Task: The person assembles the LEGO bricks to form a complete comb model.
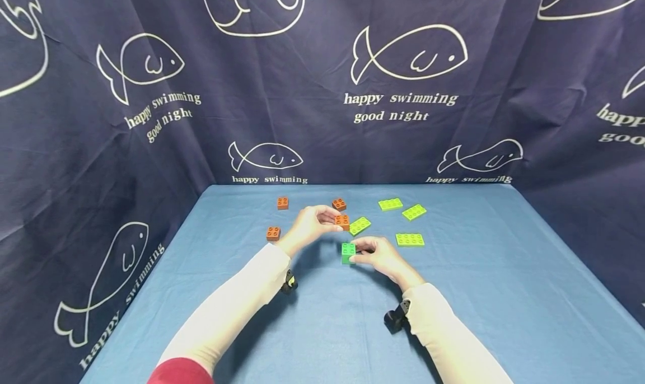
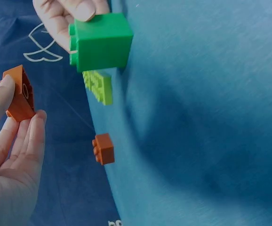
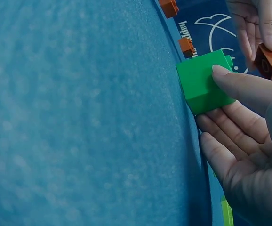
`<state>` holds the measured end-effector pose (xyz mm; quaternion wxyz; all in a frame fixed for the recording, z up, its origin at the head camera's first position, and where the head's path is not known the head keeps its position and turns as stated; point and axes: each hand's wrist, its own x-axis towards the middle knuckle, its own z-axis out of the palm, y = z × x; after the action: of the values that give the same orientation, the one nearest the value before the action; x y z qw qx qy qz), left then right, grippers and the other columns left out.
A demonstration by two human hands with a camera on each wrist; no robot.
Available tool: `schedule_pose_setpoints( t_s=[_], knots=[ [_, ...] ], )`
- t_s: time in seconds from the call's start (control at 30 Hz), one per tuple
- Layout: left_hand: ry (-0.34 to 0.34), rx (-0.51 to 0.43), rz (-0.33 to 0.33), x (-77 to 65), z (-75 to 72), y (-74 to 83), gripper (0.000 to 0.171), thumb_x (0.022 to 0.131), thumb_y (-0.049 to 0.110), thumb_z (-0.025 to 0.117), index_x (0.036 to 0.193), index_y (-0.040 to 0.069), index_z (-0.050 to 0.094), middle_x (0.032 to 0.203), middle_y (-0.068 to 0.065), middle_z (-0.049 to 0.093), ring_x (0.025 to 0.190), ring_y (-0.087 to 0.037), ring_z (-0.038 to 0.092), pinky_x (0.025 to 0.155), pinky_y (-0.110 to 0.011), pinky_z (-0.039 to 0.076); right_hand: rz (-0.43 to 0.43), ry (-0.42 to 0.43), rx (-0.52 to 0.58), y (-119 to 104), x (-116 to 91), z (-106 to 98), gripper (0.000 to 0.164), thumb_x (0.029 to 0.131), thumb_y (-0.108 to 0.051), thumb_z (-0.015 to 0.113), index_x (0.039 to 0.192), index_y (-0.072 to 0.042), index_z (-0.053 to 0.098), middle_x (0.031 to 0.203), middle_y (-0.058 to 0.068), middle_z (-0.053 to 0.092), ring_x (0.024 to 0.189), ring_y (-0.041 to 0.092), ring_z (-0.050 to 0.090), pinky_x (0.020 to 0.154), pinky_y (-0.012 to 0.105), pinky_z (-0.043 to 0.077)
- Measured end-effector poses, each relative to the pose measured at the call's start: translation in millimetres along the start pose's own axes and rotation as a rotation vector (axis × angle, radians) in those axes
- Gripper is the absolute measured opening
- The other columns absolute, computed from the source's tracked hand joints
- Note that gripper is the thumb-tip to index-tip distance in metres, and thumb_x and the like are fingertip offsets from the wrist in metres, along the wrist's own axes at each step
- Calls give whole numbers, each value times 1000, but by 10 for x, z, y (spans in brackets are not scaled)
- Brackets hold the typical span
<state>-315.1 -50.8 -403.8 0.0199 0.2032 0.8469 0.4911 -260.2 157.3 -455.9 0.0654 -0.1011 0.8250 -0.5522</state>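
My left hand (image 1: pixel 308 227) pinches an orange toy brick (image 1: pixel 342 222) with four studs between thumb and fingers, held above the table. In the left wrist view its hollow underside partly shows. Just nearer to me, my right hand (image 1: pixel 381 256) grips a bright green block-shaped brick (image 1: pixel 348 254) by its sides, thumb on one face and fingers behind. The green brick's studs (image 2: pixel 73 44) appear at its left end in the left wrist view. A small gap separates the two bricks in the head view.
On the blue cloth-covered table (image 1: pixel 322 339) lie loose orange bricks at the back left (image 1: pixel 283 203), left (image 1: pixel 274 234) and behind my left hand (image 1: pixel 339 204). Several flat lime-green bricks (image 1: pixel 410 239) are spread toward the back right. A dark printed curtain (image 1: pixel 322 109) hangs behind.
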Motion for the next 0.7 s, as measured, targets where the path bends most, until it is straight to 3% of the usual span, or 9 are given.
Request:
schedule_pose_setpoints(
  t_s=[0.23, 0.5, 0.7],
  knots=[
    [-57, -15, 13, -92, 81, -50, 34, 77, 13, 82, 108, 9, 70, 102, -9, 73, 91, -17, 70, 81, -24, 57, -6, -11, 17, 8, 1, -7, 36, 82, -10, 77, 115, 2, 68, 112, 16, 70, 107, 25, 63, 89, 22, 51],
    [-61, -4, 28, -133, 152, -73, 34, 75, 14, 84, 106, 8, 70, 96, -8, 74, 86, -14, 70, 77, -21, 56, -25, -34, 10, -12, -1, -32, 38, 83, -12, 76, 116, 2, 67, 114, 17, 69, 108, 24, 62, 86, 17, 50],
    [-84, 36, 40, -178, 190, -78, 32, 76, 15, 84, 104, 10, 71, 93, -5, 74, 82, -10, 69, 75, -19, 56, -25, -47, -9, -56, -10, -27, 37, 83, -11, 76, 116, 3, 66, 115, 18, 68, 110, 27, 61, 95, 32, 52]
  ],
)
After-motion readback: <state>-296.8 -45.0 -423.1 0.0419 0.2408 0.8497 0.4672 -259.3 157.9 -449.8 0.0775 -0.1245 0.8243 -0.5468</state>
